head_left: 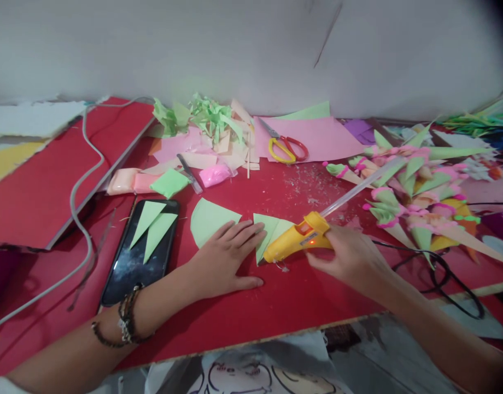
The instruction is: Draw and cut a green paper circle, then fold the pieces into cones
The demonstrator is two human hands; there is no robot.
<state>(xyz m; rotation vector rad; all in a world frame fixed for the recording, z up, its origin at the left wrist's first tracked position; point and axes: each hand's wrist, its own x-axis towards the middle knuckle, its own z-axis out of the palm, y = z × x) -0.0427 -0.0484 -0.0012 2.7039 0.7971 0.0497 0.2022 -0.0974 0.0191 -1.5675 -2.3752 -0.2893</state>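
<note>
My right hand (350,254) is wrapped round a yellow glue gun (298,238) with a clear glue stick (358,189) jutting from its back. A small orange light glows on its side. The nozzle tip points down and left, at the lower corner of a folded light green paper piece (264,232). My left hand (230,257) lies flat, fingers stretched, its fingertips at that piece's left edge. Partly under the fingers is a rounded light green paper piece (210,219). Two narrow green paper triangles (159,230) rest on a black phone (130,279) left of my hand.
Yellow-and-red-handled scissors (290,150) lie on pink paper (317,137) at the back. Paper scraps (214,120), clay packets (169,182) and a cutter (189,174) are behind my left hand. Finished paper cones (415,186) pile up at right. A black cord (436,276) loops near my right forearm.
</note>
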